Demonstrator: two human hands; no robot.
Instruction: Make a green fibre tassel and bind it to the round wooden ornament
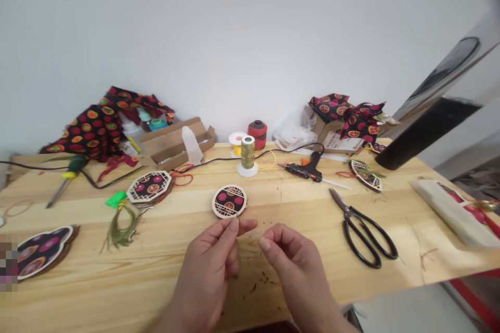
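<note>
My left hand (213, 263) is closed in a pinch at the middle of the table, its thumb and index finger pressed together. Just beyond those fingertips is a round ornament (229, 201), with a pale lattice frame over dark, patterned fabric. Whether the fingers touch its lower rim I cannot tell. To the right, a small gap away, my right hand (295, 265) is also pinched, thumb against index finger. Anything between either pair of fingertips is too small to make out. Black-handled scissors (361, 229) lie to the right of my right hand, blades partly apart.
Behind stand a spool of olive thread (247, 153), a red spool (257, 135) and a glue gun (307, 167). An octagonal ornament (150, 188) with a green tassel (120, 226) and a screwdriver (68, 177) lie left. A black cylinder (425, 132) leans right.
</note>
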